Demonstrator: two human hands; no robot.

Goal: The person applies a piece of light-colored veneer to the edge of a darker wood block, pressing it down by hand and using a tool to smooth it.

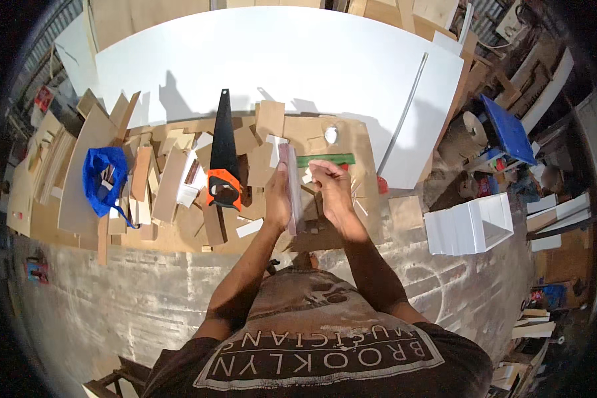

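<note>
My left hand [279, 201] is closed round the left edge of a long narrow wood-toned strip [296, 207], held lengthwise away from me. The strip has a reddish-brown part and a paler, shiny side. Just to its right, my right hand [335, 192] has its fingers curled together in a pinch. Whatever lies between those fingertips, if anything, is too small to make out. A green strip [338, 159] lies right behind that hand. Left of my hands, a handsaw [223, 142] with an orange and black handle rests with its black blade pointing away.
Wood and board offcuts [172, 179] crowd the worktable [179, 240], with a blue bag [91, 186] at left. A small white round item [331, 135] sits behind my right hand. Beyond stands a large white panel [272, 60]. On the floor at right is a white box [454, 230].
</note>
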